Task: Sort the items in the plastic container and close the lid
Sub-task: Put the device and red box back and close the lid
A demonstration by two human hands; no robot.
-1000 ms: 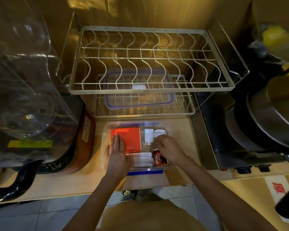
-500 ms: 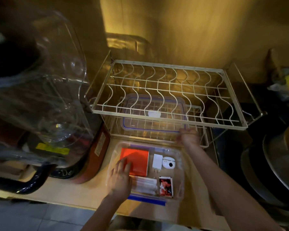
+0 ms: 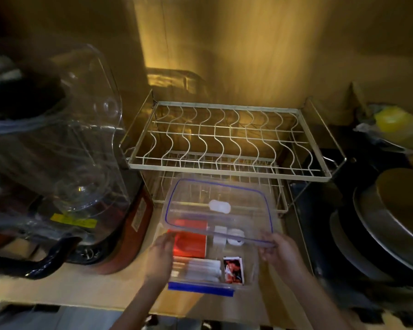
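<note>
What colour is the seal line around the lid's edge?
Blue, running round the clear lid, seen in the head view.

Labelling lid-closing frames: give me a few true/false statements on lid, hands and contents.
1. Both hands hold the clear lid above the plastic container. True: left hand, right hand.
2. The lid is already pressed shut. False: it is tilted above the container, its far edge higher.
3. An orange-red box lies in the container. True.
4. The dish rack's top tier holds plates. False: no plates show on it.
5. The lid's seal line is green. False: blue.
</note>
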